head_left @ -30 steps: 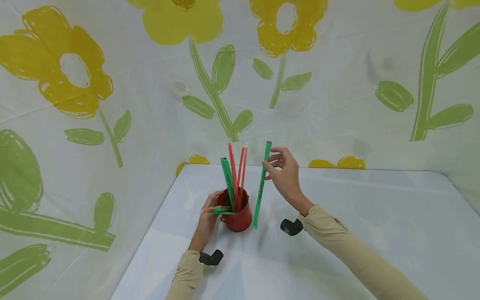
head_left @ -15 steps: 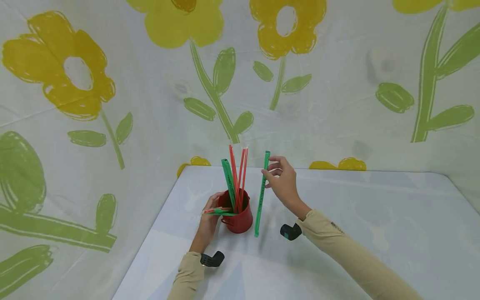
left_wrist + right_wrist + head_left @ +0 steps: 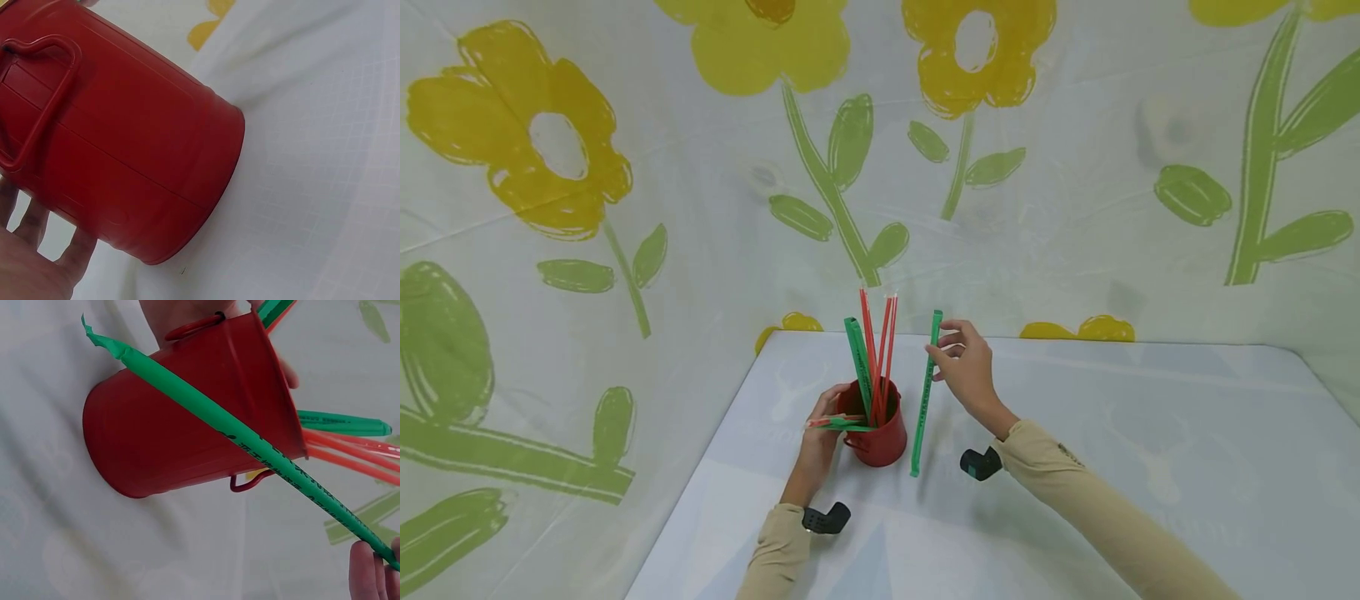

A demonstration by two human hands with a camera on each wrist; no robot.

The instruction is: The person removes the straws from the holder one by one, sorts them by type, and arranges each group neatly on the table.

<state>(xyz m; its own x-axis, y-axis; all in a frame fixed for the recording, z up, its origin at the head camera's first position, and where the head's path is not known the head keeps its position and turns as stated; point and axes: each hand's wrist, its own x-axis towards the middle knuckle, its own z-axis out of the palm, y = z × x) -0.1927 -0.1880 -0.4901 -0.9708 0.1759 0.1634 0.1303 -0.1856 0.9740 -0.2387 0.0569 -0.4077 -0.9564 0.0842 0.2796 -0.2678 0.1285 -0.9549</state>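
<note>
Counter (image 3: 1075, 433), white, carries red bucket (image 3: 876, 429) at centre-left. Head view shows red and green straws (image 3: 872, 350) standing in it; left wrist view shows only the bucket wall and handle. Left hand (image 3: 820, 433), at 9 o'clock of the bucket, grips its side. Right hand (image 3: 966, 371) pinches a wrapped green straw (image 3: 925, 396) upright at 3 o'clock, outside the rim.

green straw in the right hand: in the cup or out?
Out. The right hand holds the green straw upright beside the red cup, its lower end outside the rim.
</note>
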